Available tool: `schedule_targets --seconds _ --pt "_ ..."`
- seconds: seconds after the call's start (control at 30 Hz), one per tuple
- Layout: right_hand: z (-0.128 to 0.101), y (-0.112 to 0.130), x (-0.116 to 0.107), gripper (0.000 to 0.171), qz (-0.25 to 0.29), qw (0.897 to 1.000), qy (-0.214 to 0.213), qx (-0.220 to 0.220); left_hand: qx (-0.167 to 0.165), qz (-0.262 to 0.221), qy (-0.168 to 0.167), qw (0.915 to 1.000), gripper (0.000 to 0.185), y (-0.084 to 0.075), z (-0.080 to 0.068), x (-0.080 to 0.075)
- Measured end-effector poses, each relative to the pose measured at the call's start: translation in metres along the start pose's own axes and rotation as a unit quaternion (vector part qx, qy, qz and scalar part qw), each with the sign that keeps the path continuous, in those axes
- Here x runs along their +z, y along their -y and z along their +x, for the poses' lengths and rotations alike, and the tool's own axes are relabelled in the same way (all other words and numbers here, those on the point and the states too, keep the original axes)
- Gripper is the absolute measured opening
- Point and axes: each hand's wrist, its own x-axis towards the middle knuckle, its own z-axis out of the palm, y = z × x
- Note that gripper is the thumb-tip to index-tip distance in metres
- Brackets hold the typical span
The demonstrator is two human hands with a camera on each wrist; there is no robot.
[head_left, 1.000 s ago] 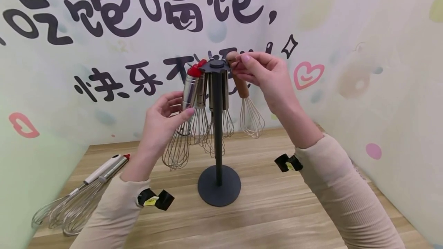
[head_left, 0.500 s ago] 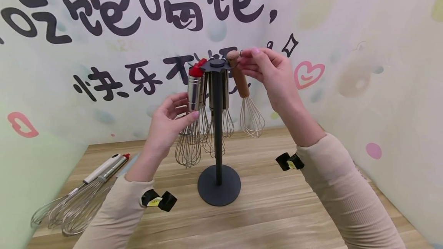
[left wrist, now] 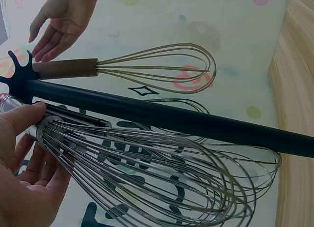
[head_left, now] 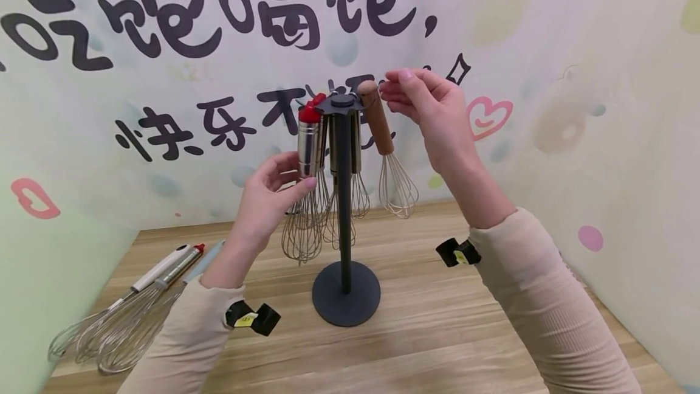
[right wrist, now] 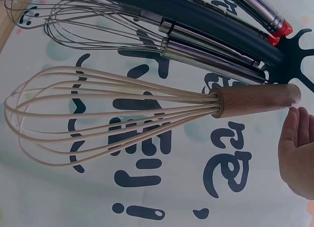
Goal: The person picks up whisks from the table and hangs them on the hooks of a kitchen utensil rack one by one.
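Note:
A dark rack (head_left: 343, 199) with a round base stands on the wooden table (head_left: 437, 333), whisks hanging from its top hooks. My left hand (head_left: 298, 175) pinches the lower handle of a steel whisk with a red cap (head_left: 308, 145), thumb in front; the left wrist view shows my thumb (left wrist: 22, 116) on its collar. That whisk hangs about upright. My right hand (head_left: 394, 87) hovers just right of the wooden-handled whisk (head_left: 377, 117), fingers straight and off it. The right wrist view shows those fingers (right wrist: 297, 153) below the wooden handle (right wrist: 255, 100).
Two more steel whisks (head_left: 355, 193) hang behind the pole. Several whisks (head_left: 126, 315) lie at the table's left front edge. A printed wall rises close behind the rack and along the right side.
The steel whisk in my left hand swung from tilted to about upright. My right hand let go of the wooden whisk's top and drew slightly right and up.

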Motion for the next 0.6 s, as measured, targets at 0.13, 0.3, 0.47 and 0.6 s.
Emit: schedule_targets --seconds 0.13,0.3,0.47,0.6 --pt "0.0014 0.002 0.0004 0.023 0.004 1.0 0.007 0.013 -0.006 0.001 -0.002 1.0 0.052 0.0 -0.0003 -0.0006" --pt "0.0029 0.0034 0.0002 0.026 -0.005 0.999 0.027 0.027 -0.007 0.002 -0.002 1.0 0.052 0.0004 -0.0006 -0.0009" --pt "0.0042 0.0037 0.0009 0.032 -0.028 0.998 0.041 0.049 -0.005 0.002 -0.003 1.0 0.051 0.0004 -0.0003 -0.0006" --pt "0.0057 0.0033 0.0028 0.034 -0.032 0.997 0.045 0.057 -0.003 0.003 -0.005 1.0 0.051 0.0006 -0.0002 -0.001"
